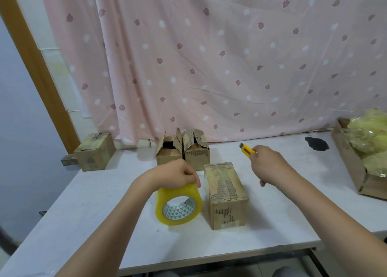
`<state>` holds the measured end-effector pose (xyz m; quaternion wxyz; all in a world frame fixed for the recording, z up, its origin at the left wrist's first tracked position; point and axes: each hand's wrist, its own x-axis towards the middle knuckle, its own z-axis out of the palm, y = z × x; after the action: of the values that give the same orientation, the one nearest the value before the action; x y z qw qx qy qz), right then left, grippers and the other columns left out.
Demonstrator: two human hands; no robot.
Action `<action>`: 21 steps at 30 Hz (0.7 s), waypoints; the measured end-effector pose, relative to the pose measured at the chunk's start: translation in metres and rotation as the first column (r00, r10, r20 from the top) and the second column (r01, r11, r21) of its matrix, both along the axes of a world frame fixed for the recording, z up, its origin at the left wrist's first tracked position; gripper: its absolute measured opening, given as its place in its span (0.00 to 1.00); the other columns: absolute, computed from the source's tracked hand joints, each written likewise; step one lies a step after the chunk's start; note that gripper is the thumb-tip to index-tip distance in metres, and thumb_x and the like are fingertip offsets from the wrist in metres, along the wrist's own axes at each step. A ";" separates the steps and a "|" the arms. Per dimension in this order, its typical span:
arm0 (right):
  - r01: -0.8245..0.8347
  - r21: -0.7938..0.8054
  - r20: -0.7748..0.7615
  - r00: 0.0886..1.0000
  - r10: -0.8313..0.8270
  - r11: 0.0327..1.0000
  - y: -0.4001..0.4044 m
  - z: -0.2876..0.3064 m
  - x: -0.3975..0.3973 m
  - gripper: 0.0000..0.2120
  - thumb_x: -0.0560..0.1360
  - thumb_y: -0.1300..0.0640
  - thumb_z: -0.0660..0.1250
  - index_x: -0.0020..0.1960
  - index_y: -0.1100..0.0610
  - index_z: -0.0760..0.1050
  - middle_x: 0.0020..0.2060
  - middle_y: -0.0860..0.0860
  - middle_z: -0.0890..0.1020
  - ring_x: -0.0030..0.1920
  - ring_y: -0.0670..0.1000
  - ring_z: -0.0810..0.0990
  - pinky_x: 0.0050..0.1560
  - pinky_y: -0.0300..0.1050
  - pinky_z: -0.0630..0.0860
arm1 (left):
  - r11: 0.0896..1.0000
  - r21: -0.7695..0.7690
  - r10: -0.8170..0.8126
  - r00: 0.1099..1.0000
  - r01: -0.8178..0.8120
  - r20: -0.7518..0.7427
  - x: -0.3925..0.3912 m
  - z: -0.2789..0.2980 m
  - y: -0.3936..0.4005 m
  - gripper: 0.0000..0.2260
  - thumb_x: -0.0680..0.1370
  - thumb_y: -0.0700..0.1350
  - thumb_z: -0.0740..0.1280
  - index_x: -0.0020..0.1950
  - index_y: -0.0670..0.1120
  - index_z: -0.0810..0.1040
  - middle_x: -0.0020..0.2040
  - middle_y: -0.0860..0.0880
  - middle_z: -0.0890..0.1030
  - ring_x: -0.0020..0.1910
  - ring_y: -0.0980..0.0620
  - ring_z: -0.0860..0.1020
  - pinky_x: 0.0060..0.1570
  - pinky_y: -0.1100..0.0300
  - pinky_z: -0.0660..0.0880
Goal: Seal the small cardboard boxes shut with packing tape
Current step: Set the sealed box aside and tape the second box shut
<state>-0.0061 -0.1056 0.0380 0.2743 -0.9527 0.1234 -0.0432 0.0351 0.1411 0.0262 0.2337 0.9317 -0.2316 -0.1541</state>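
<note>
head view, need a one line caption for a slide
Left hand grips tape roll, right hand holds yellow cutter beside closed box.

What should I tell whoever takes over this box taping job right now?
Left hand grips the yellow tape roll standing on the table. Right hand holds a yellow utility knife.
Closed box sits beside the roll; another closed box sits at the far left.
Left to do: two boxes at the back, flaps open, need closing and taping.
</note>
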 end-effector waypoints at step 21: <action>-0.447 -0.176 -0.340 0.864 0.371 0.877 0.068 0.071 -0.046 0.14 0.80 0.61 0.57 0.60 0.59 0.78 0.47 0.59 0.84 0.23 0.52 0.75 0.24 0.35 0.69 | 0.970 -0.191 0.148 0.989 -0.150 -0.024 0.002 -0.016 -0.001 0.06 0.76 0.47 0.72 0.41 0.55 0.87 0.41 0.58 0.85 0.47 0.56 0.80 0.45 0.62 0.74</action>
<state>-0.0524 -0.0374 0.1088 0.1338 -0.9791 -0.0498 0.1445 0.0375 0.1403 0.0105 0.3348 0.9187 -0.1736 -0.1172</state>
